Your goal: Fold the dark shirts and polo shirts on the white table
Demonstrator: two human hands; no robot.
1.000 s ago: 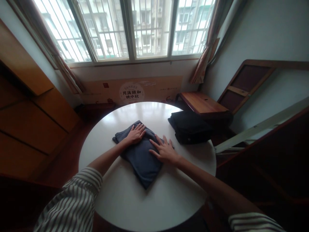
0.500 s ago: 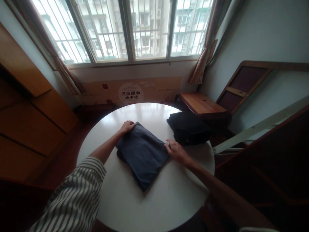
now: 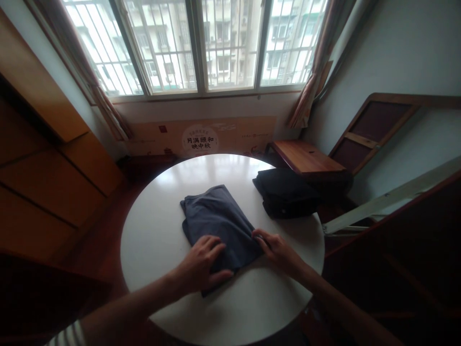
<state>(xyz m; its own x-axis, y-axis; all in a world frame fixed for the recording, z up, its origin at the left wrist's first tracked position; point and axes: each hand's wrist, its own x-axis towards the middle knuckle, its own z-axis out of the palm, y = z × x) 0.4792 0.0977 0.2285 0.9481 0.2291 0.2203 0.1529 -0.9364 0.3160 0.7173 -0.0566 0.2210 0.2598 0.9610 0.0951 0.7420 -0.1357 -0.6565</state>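
Observation:
A folded blue-grey garment (image 3: 225, 216) lies on the white round table (image 3: 151, 211); its exact kind does not show. My left hand (image 3: 207, 264) rests on its near left part, thumb apart from the fingers and palm down. At the garment's right corner, my right hand (image 3: 275, 247) pinches the edge between thumb and fingers. Layers of the fold stick out along the left side. Behind my right hand sits a folded black garment (image 3: 288, 192) near the table's right edge.
A wooden stool-like piece (image 3: 308, 156) stands beyond the table at the right. Wooden cabinets (image 3: 82, 178) line the left side. A barred window (image 3: 230, 48) with curtains is ahead, above a printed banner (image 3: 248, 137).
My left hand has left the garment's far left corner and come down to its near side. My right hand keeps its hold on the right corner. The view has shifted slightly.

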